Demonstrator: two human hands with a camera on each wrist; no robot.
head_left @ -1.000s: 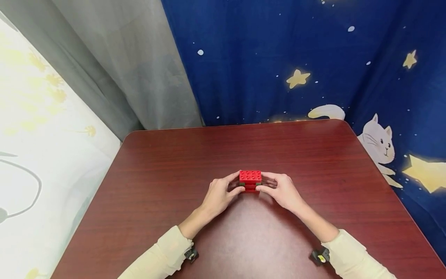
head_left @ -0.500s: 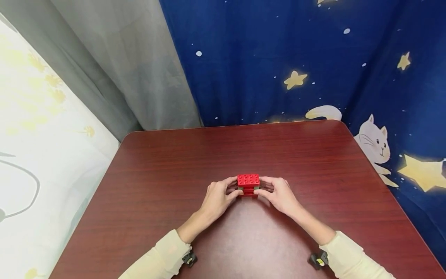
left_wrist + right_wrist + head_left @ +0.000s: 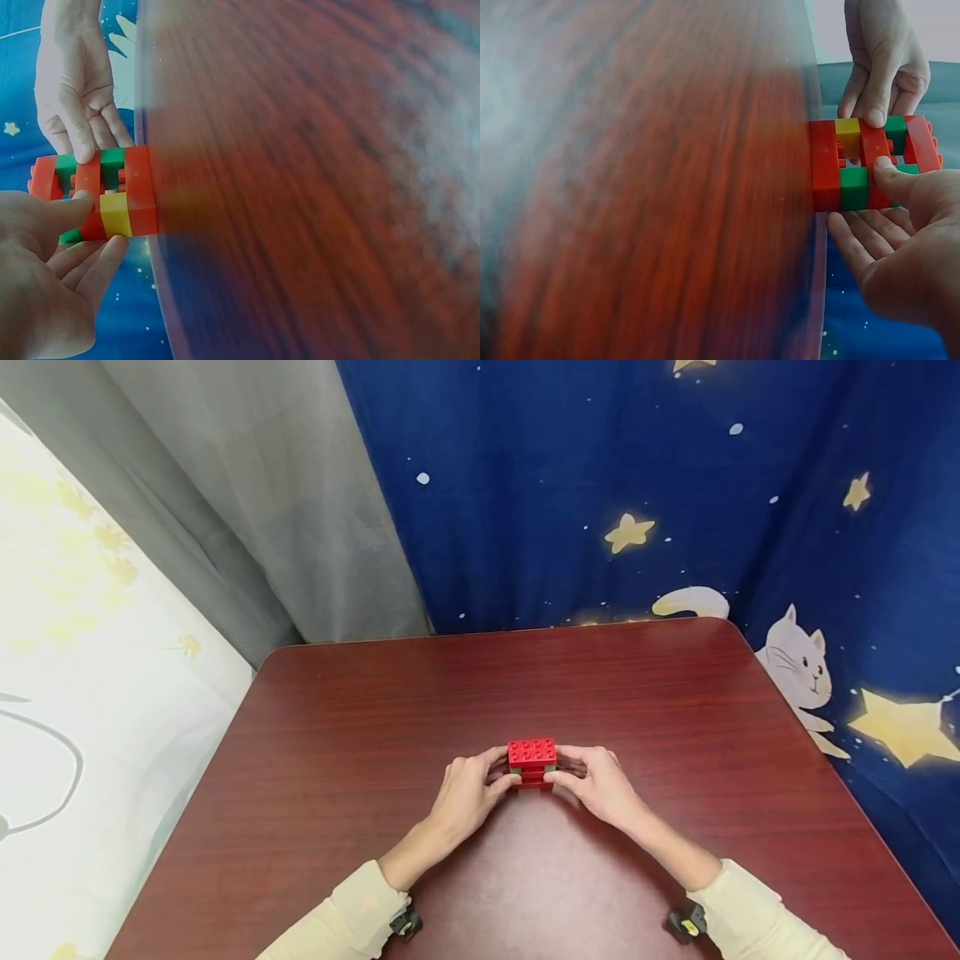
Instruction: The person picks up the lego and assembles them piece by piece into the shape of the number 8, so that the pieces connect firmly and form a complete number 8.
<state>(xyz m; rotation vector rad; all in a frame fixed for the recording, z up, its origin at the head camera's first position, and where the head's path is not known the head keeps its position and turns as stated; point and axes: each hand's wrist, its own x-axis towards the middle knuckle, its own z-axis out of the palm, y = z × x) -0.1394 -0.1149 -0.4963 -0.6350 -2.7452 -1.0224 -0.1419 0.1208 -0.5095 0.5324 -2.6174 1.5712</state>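
Observation:
A small stack of toy building bricks [image 3: 532, 752] stands upright on the table, with a studded red brick on top. In the left wrist view, long red bricks alternate with short green bricks [image 3: 112, 159] and a yellow brick [image 3: 115, 215], leaving gaps between layers. My left hand [image 3: 463, 789] holds the stack's left end, its thumb on the near side and fingers at the side and behind. My right hand [image 3: 609, 787] holds the right end in the same manner. From the head, the fingers behind the stack are partly hidden.
The stack sits around the middle of a dark red wood-grain table [image 3: 360, 718]. Beyond the table's far edge hang a grey curtain [image 3: 337, 527] and a blue starry curtain [image 3: 525, 485]. A pale patterned cloth [image 3: 112, 693] hangs at the left.
In the head view, the brick stack and both hands have shifted slightly down and left; the background has drifted a little left too. Both hands keep their hold.

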